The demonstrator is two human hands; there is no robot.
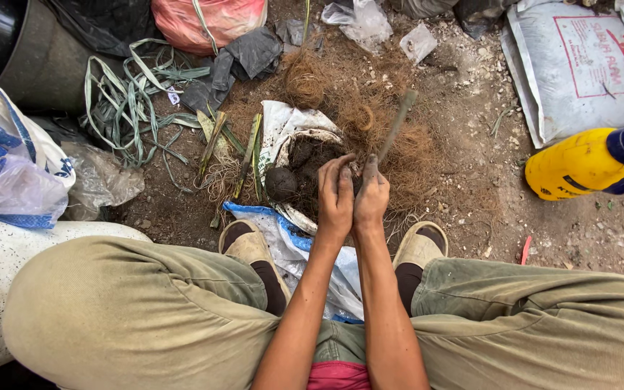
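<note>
A: Looking into the white sack (283, 123) at twelve o'clock from the hands, what does it hold?

B: Dark soil (310, 157), heaped inside its rolled-down mouth, with a round dark ball of soil (281, 183) sitting at its nine o'clock edge. Brown coconut fibre (370, 108) spreads over the ground behind the sack, from twelve to two o'clock.

A: And the hands themselves?

B: The left hand (336, 196) and the right hand (371, 196) are pressed side by side, both soiled, at the sack's six o'clock rim. The fingers of each curl inward round a small clump of soil and roots (355, 172) held between them; a thin green stem (397, 124) rises from that clump toward one o'clock. Neither hand is spread flat; both are closed loosely on the clump.

A: What else sits nearby?

B: A yellow spray bottle (579, 165) lies at three o'clock, well apart. A pale printed bag (579, 65) lies at two o'clock. Green strapping (128, 101) tangles at ten o'clock, and a clear plastic bag (102, 180) lies at nine o'clock. The person's sandalled feet (250, 245) flank a blue-edged sheet (290, 238) at six o'clock.
</note>
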